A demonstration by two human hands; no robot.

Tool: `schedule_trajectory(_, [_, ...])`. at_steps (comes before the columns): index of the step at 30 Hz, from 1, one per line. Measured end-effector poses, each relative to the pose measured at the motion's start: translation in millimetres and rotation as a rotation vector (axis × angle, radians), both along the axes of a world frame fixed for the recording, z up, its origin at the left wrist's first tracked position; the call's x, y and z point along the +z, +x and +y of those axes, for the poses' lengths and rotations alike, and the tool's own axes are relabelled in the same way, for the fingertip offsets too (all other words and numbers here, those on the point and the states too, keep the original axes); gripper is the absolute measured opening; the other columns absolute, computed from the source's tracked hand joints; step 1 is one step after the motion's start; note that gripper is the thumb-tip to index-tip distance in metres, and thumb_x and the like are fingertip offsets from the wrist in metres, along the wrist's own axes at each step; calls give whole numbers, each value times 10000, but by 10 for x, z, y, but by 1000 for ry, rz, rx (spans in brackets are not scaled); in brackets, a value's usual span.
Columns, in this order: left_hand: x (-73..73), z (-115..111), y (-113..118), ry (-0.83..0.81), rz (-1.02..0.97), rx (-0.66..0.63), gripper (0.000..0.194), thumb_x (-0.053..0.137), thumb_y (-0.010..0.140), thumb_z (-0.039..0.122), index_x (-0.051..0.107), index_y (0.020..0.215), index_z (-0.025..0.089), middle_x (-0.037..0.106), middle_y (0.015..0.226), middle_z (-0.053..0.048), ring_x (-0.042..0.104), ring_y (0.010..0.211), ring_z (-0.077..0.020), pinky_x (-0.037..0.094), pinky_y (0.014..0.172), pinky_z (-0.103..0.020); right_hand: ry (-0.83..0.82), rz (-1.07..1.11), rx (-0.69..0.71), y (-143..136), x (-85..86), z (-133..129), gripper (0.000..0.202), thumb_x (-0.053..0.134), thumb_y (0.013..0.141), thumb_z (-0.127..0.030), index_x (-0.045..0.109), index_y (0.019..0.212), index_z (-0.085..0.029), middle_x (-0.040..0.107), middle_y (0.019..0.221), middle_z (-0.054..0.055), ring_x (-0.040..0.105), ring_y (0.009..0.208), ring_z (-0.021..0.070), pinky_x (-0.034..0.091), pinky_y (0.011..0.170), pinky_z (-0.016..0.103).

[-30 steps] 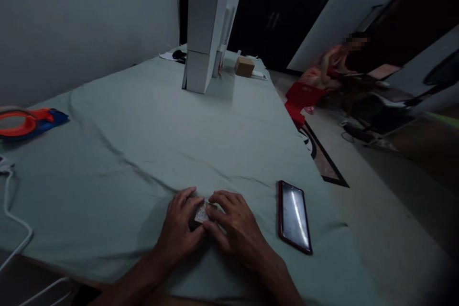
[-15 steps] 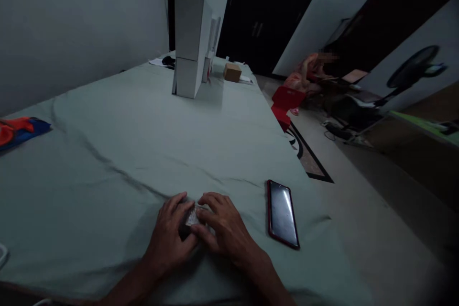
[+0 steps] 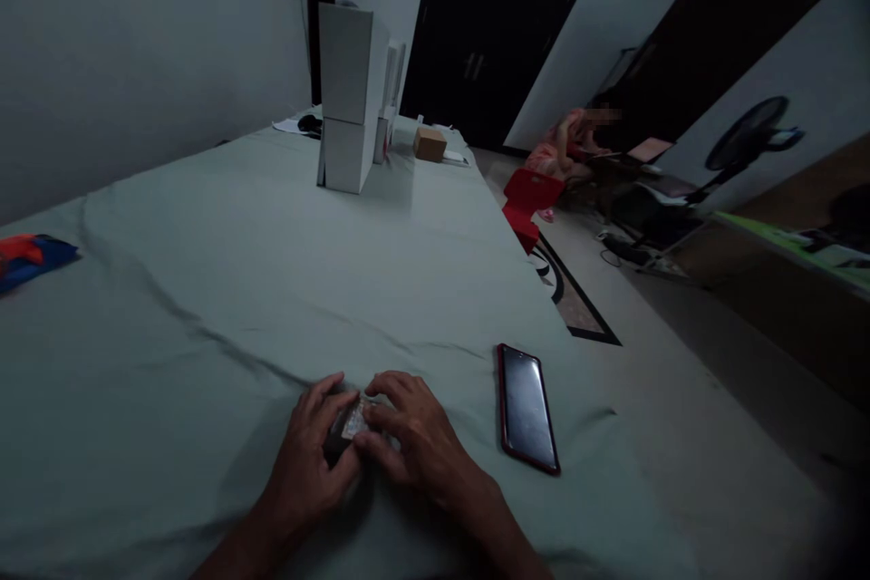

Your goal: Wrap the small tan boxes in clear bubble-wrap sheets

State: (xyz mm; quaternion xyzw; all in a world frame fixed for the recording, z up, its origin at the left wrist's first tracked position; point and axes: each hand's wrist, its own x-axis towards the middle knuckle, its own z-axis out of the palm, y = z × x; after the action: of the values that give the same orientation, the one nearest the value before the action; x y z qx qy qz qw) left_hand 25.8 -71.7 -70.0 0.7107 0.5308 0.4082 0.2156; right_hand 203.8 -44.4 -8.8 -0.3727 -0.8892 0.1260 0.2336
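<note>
So both hands are down at the near part of the pale green cloth (image 3: 224,294), working around a small block (image 3: 354,423) that's mostly hidden by fingers, silvery patterned top and a darker side, can't make out more than that. The left hand (image 3: 309,453) is curled round its left side, fingers a bit apart, with the index finger and thumb closing on it, so basically pinching it. The right hand (image 3: 411,435) has it from the other side, fingers bent and slightly spaced, index fingertip at the top and thumb at the near edge, also a pinch, though how tight either grip is I can't tell. Just right of that hand, not touching, a phone in a dark red case (image 3: 528,408) lies flat, screen up. Way over left there's an orange and blue thing (image 3: 37,261) cut off by the edge of the view. Farther back stand tall white boxes (image 3: 345,100), with a little brown box (image 3: 430,145) well apart to their right. Off past the table there's a red chair (image 3: 534,190), a seated person (image 3: 557,145) and a black fan (image 3: 748,134), all kinda dim
</note>
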Motion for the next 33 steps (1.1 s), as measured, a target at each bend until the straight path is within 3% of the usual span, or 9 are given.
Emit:
schedule_trajectory(23, [-95,-22,7,25,3,-12,402,554,817,258,558,1216,206,510,1330,-137,494,1229,-319,432,1007,-570,5,-1,-11,-10,-38,-4,103,645,845,-282,638,885,-188,635,1048,76,549,988,226,446,846,383])
schedule_trajectory(28, [-50,-18,4,-1,-8,-14,402,555,817,272,562,1212,197,505,1327,-144,487,1231,-320,413,1021,-571,-27,49,7,16,-50,12,113,629,858,-297,644,900,-193,638,1071,86,555,1010,229,444,859,392])
schedule_trajectory(33, [43,-26,23,-37,-19,6,397,562,809,279,579,1196,195,509,1325,-141,486,1233,-319,411,1026,-554,-163,219,3,92,-16,29,166,550,906,-257,667,1017,-220,632,1143,86,565,1072,216,446,922,400])
